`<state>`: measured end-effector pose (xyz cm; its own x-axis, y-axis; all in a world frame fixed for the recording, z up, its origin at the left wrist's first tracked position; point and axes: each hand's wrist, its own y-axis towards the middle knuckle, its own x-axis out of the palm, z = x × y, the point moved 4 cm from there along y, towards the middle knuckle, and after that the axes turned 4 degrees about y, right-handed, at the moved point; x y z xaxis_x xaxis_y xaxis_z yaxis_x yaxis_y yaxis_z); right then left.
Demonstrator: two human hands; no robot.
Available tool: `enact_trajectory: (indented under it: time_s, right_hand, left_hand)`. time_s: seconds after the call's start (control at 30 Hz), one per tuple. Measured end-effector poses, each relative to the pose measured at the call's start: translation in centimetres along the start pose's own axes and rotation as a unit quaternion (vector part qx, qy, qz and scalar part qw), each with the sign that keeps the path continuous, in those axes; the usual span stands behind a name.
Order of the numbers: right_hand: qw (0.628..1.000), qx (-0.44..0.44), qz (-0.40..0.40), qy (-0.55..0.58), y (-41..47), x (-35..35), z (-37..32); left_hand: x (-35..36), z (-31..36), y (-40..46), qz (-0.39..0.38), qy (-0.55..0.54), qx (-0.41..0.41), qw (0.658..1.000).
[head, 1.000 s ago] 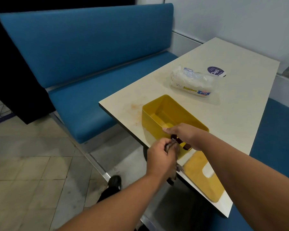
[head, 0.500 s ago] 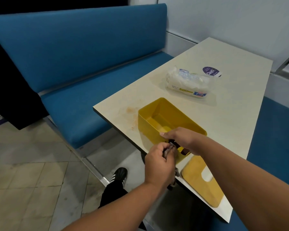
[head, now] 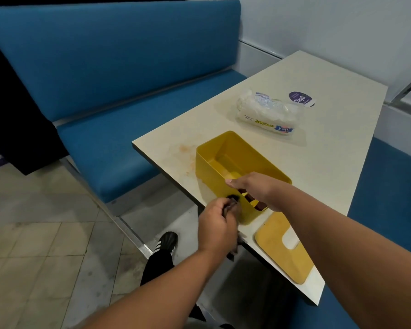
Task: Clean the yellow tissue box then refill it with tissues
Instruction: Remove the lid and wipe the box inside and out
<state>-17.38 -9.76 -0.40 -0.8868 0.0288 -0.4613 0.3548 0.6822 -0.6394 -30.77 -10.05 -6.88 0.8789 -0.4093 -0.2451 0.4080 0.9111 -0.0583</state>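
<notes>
Yellow tissue box (head: 220,160) sits lidless at mid-frame near the desk (head: 318,162) edge; right hand (head: 252,188) clamps its rim, left hand (head: 217,227) pinches a dark cloth (head: 230,206). Hard wiping could push it off.

**Two bare arms held out in front**

Both arms are stretched forward and are bare. The left hand (head: 217,227) is closed in a fist, and a dark cloth (head: 230,206) is gripped inside it. The back of this hand is turned up. The right hand (head: 252,187) is placed over the near rim of the yellow box (head: 214,167), and its fingers are curled down over the edge. The two hands are kept close together.
</notes>
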Motion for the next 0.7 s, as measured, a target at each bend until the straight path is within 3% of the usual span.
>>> enact_trajectory:
  time_s: [0.1, 0.2, 0.33, 0.47, 0.63, 0.7]
  right_hand:
    - [1.0, 0.002, 0.008, 0.001, -0.1, 0.0, 0.0]
    - [1.0, 0.001, 0.012, -0.006, -0.2, 0.0, -0.2]
    - [1.0, -0.002, 0.016, -0.01, -0.3, 0.0, -0.2]
    - [1.0, -0.002, 0.016, -0.013, -0.3, 0.0, -0.1]
    - [1.0, -0.003, 0.021, -0.015, 0.0, 0.0, 0.0]
    - [1.0, 0.001, 0.02, -0.017, 0.0, 0.0, 0.0]
  left_hand:
    - [-0.7, -0.1, 0.4, 0.033, 0.023, 0.002, 0.999]
    - [0.3, 0.5, -0.1, 0.003, -0.021, 0.003, 1.0]
    - [0.9, -0.4, -0.2, 0.019, -0.01, -0.038, 0.999]
    - [1.8, 0.5, -1.9, -0.02, -0.015, -0.013, 1.0]
    - [1.1, 1.2, -1.4, -0.012, -0.027, 0.041, 0.999]
    - [1.4, 0.4, -1.4, -0.022, -0.022, 0.022, 0.999]
